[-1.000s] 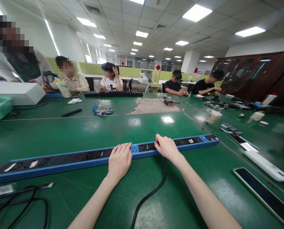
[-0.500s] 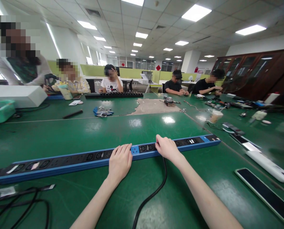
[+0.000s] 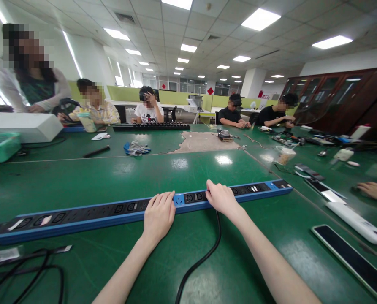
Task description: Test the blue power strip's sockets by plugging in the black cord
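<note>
A long blue and black power strip (image 3: 90,214) lies slantwise across the green table, its top lined with sockets. My left hand (image 3: 159,213) is closed over the strip's middle, with the fingers laid across its top just left of a blue socket (image 3: 179,200). To the right of that socket, my right hand (image 3: 221,197) is closed in a fist on top of the strip. A black power cord (image 3: 218,236) runs from beneath this hand down to the bottom of the view. Its plug end is hidden by the fingers.
Black cables (image 3: 45,261) lie at lower left. On the right are a phone (image 3: 349,259), a white bar-shaped device (image 3: 357,221) and a co-worker's hand (image 3: 376,192). Farther back lie gloves (image 3: 136,148) and a green basket (image 3: 1,147). Several people sit or stand around the table.
Both my hands and the power strip stay nearly still. A co-worker's hand has come into view at the right edge, and the person standing at left has shifted a little right.
</note>
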`<state>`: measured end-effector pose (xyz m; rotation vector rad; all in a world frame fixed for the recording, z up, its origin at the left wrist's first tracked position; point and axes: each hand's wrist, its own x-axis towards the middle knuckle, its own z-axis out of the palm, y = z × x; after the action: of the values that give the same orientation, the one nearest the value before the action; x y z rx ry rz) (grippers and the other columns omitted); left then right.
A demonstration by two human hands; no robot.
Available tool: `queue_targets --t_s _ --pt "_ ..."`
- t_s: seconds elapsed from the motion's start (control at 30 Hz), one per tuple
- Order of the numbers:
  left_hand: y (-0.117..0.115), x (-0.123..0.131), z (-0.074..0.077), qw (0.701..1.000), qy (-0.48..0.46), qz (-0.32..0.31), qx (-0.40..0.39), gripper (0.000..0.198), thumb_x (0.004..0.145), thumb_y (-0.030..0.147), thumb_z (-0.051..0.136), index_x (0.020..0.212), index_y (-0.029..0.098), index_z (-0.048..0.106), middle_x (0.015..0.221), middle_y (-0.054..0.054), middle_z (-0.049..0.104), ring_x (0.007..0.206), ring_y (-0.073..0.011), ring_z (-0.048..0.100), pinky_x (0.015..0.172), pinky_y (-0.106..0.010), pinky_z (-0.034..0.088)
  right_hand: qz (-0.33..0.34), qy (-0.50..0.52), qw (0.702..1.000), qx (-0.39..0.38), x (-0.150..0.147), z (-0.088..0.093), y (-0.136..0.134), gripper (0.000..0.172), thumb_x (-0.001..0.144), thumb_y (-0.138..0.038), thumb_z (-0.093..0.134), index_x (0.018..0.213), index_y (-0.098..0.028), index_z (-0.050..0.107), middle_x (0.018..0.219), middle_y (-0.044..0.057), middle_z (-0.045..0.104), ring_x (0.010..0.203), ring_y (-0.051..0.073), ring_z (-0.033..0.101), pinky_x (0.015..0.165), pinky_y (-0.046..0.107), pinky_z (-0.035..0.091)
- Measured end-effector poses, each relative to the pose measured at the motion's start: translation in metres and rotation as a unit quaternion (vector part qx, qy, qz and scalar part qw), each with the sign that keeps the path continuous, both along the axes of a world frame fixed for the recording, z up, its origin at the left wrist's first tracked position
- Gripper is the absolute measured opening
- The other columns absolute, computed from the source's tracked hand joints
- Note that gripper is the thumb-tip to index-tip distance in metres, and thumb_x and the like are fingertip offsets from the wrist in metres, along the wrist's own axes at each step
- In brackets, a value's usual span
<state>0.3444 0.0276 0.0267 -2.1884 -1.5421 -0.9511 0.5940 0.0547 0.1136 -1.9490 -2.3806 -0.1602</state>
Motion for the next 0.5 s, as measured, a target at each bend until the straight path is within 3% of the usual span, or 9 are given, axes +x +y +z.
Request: queue_targets --t_s 0.5 --pt "-0.0012 -0.0011 0.0004 1.000 -0.002 -0.001 -0.008 0.042 0.101 0.024 0.042 0.138 0.022 0.063 0.134 -0.009 0.069 0.123 -0.0269 0.063 0.114 -0.048 0.040 -0.001 0.006 1.000 -0.019 -0.0008 0.0038 -0.0006 0.018 0.105 -0.031 0.040 0.115 -0.021 0.052 0.100 0.011 0.072 0.092 0.027 0.070 0.076 0.032 0.041"
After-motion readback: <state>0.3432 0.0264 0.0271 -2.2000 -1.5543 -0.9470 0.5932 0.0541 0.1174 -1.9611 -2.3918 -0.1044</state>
